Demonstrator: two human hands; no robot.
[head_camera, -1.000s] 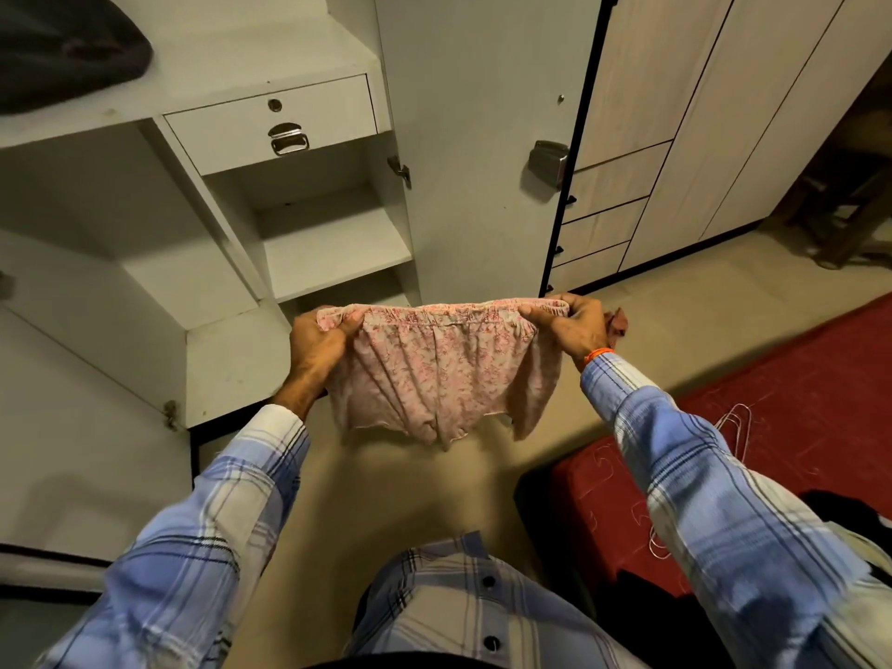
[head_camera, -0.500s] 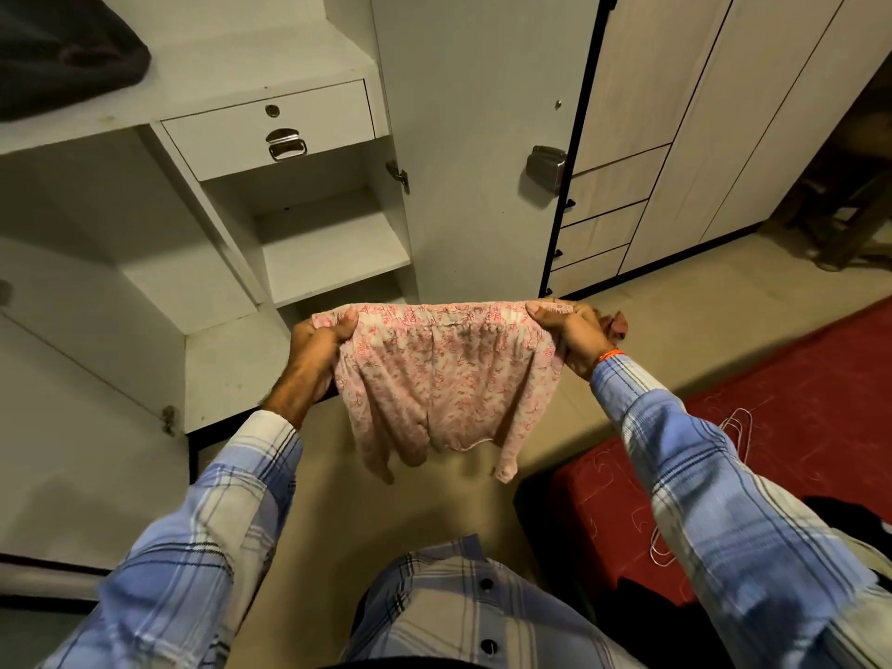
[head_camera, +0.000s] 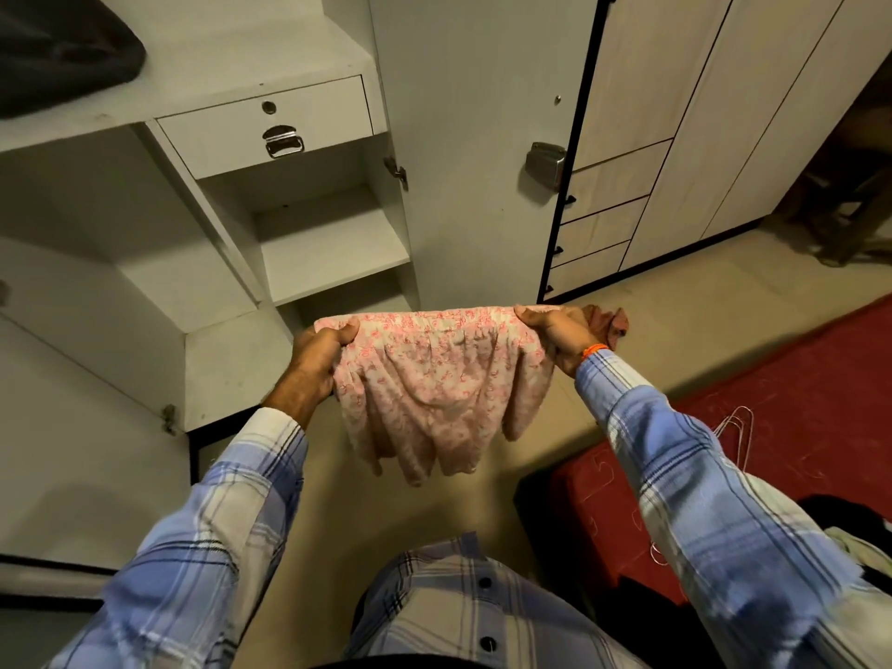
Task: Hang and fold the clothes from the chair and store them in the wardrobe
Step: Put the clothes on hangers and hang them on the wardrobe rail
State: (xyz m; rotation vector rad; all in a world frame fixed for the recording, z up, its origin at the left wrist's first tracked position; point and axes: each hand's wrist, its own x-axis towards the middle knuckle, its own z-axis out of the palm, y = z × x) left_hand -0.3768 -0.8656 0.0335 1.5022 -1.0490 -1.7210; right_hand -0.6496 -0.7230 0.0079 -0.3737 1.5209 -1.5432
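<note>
A small pink flower-print garment [head_camera: 434, 383] hangs in the air in front of the open wardrobe [head_camera: 333, 243]. My left hand [head_camera: 313, 359] grips its upper left edge, and my right hand [head_camera: 555, 335] grips its upper right edge, so the top edge is stretched straight between them. Below that edge the cloth droops in loose folds. A bit of reddish cloth [head_camera: 618, 323] pokes out behind my right hand.
The wardrobe has white shelves, a drawer [head_camera: 270, 123] with a metal handle, and an open door [head_camera: 482, 137]. A dark garment [head_camera: 62, 50] lies on the top shelf. A red-covered bed [head_camera: 796, 388] with wire hangers [head_camera: 733, 427] and dark clothes [head_camera: 849, 519] is at the right.
The garment's lower part has swung and dropped lower, hanging longer under the stretched top edge. Both hands have kept their grip and stayed at much the same height.
</note>
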